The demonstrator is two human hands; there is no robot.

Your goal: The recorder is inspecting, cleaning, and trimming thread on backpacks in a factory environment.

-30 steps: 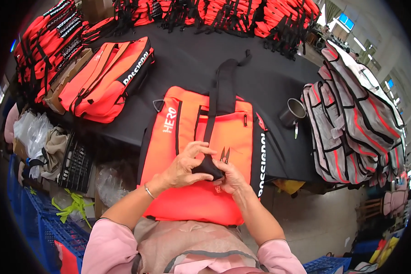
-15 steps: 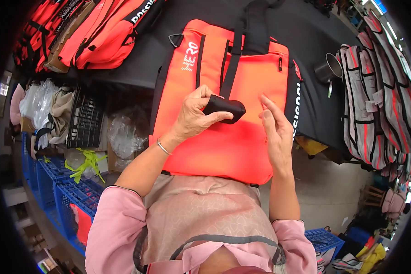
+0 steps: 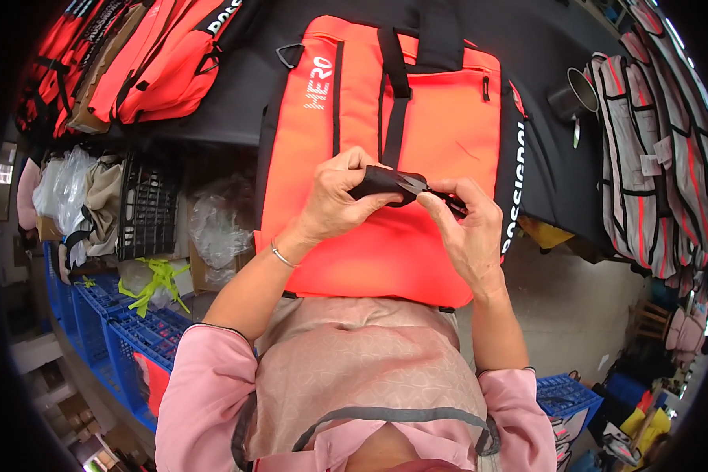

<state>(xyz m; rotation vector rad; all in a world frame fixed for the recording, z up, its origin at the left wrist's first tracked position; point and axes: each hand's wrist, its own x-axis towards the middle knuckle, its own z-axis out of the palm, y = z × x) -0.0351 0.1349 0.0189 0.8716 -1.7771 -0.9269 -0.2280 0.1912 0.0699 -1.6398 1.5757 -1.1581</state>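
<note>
Clock face centred on the hands, 12 away from the wearer. Orange-red fabric bag with black side panels (image 3: 448,126) lies flat on a black cloth-covered table (image 3: 554,181); its near edge, at 6, comes up to the wearer's beige-pink apron (image 3: 370,346). A band of table cloth shows at 3, between this bag and the stacked grey bags with black and red trim (image 3: 629,165); another shows at 10 to 11. Left hand (image 3: 334,193): thumb and fingers closed on a small black fabric piece (image 3: 377,182), held over the bag's middle. Right hand (image 3: 473,228): thumb and forefinger pinched on small metal snips with dark handles (image 3: 414,186), blades at the piece; cannot tell how far they are parted. Narrow black webbing strap (image 3: 396,130) runs from 12 down toward the left hand; wide black strap (image 3: 440,39) at 1. At 2, grey metal cup (image 3: 566,101) beside the grey bags, bounding that side. At 10, folded orange-red bags (image 3: 161,75). At 9, black plastic crate (image 3: 145,200) and clear plastic film (image 3: 220,224); at 8, yellow-green strips (image 3: 157,283) and blue plastic crates (image 3: 141,330).
</note>
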